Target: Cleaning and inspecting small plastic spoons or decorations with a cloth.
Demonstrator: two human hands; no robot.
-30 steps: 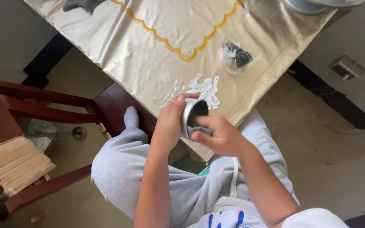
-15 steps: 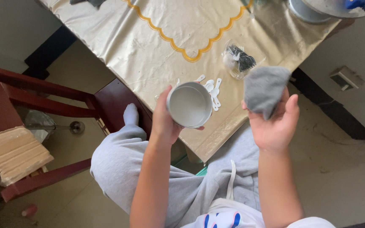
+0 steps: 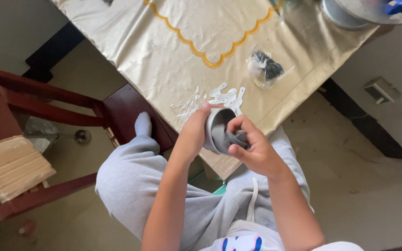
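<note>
My left hand (image 3: 192, 131) grips a small round metal cup (image 3: 216, 132) by its rim and side, tilted toward my right. My right hand (image 3: 252, 148) holds a grey cloth (image 3: 236, 138) and presses it into the cup's mouth. Both hands are over my lap, just in front of the table's near corner. Several small white plastic pieces (image 3: 224, 96) lie on the tablecloth right behind the cup.
A beige tablecloth with an orange scalloped line (image 3: 154, 51) covers the table. A clear bag with dark and white items (image 3: 266, 69) lies near its right edge. A metal pot (image 3: 345, 14) stands far right. Red wooden chairs (image 3: 47, 102) stand at left, my socked foot (image 3: 142, 124) on one.
Half a second ago my right hand held the grey cloth up, away from the cup. It has come back and pushed the cloth into the cup, which has tilted sideways.
</note>
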